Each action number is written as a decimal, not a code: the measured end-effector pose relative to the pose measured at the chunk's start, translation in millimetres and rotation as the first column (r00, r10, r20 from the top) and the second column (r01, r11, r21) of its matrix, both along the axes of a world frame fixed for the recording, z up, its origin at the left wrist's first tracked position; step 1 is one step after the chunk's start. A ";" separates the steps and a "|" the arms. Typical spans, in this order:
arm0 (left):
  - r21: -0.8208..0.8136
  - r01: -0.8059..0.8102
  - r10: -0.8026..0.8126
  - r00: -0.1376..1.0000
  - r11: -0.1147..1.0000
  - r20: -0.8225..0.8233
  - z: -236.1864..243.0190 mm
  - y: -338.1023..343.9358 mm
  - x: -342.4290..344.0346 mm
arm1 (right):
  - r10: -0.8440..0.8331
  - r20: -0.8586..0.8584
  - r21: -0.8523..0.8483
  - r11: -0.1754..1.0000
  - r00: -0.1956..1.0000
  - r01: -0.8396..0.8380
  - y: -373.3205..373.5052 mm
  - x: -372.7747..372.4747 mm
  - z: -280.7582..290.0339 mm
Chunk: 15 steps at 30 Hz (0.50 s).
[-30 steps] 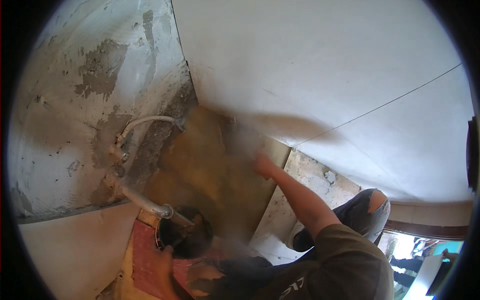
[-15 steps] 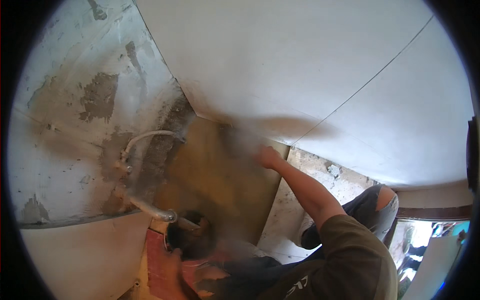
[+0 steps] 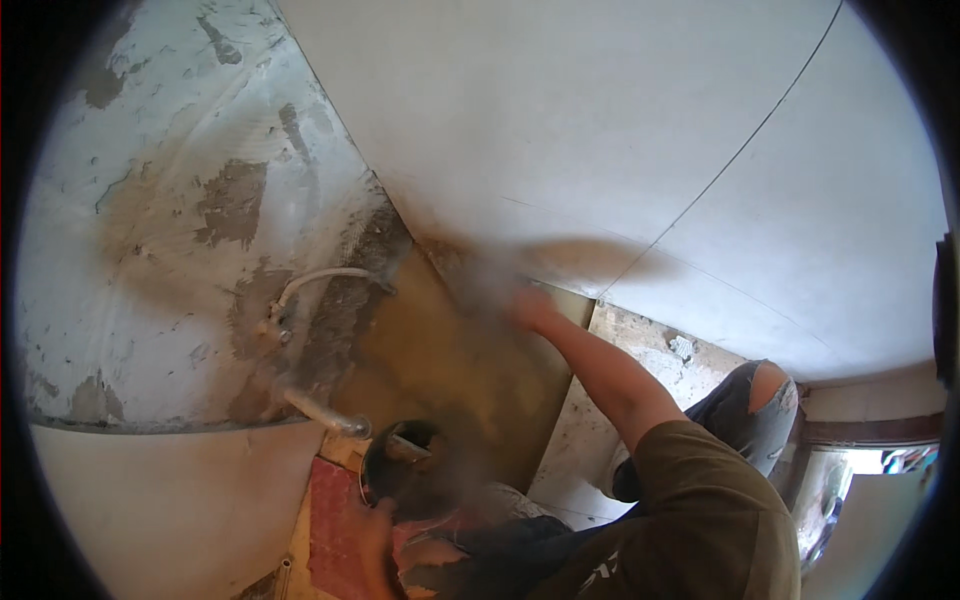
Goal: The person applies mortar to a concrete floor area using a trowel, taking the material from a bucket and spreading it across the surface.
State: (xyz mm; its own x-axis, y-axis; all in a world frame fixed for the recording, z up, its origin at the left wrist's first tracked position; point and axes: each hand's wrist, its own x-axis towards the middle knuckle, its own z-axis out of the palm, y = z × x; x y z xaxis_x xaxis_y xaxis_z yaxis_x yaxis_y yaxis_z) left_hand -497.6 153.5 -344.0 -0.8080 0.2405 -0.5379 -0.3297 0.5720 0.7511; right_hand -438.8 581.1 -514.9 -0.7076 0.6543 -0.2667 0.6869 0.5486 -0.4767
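Note:
My right arm reaches forward to the foot of the white wall panel (image 3: 640,130). There my right hand (image 3: 530,305) is closed, but a hazy smear hides its fingertips and whatever they hold. Below it lies a yellowish-brown floor surface (image 3: 440,330), bordering the wall. My left hand (image 3: 372,522) is low in the view, blurred, with its fingers closed at the rim of a dark bucket (image 3: 372,470). Inside the bucket a pale flat piece (image 3: 408,448) rests at a slant; its kind is unclear.
A grey-white pipe (image 3: 325,412) and a thin curved hose (image 3: 320,273) stick out from the patchy left wall (image 3: 150,260). A red sheet (image 3: 335,520) lies beside the bucket. To the right are a pale stained slab (image 3: 640,345) and my bent knee (image 3: 765,390). A doorway (image 3: 840,500) shows at the right.
The view has shifted, so the wall, pipe and bucket appear further right. My right hand stays at the foot of the wall panel, and my left hand remains at the bucket's rim.

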 end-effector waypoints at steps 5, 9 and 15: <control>0.064 0.098 -0.089 0.988 0.993 -0.126 14.7 29.6 0.4 | -0.070 -0.053 0.033 0.997 0.996 0.072 -2.4 3.7 40.4; 0.194 0.177 -0.167 0.984 0.965 -0.067 -10.2 32.4 -18.1 | 0.119 0.005 0.018 0.993 0.993 -0.119 -5.2 26.8 110.9; 0.300 0.189 -0.188 0.982 0.935 -0.031 -33.9 76.8 -50.1 | 0.263 -0.078 0.116 0.960 0.962 -0.253 18.8 54.3 190.2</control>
State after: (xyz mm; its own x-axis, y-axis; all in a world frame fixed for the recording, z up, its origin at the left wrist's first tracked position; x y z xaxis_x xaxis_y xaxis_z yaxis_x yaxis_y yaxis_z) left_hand -547.7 230.3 -378.0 -0.7330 0.5385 -0.4156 -0.2363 0.3714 0.8979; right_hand -384.5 599.9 -324.7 -0.8743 0.4669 -0.1330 0.4715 0.7515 -0.4614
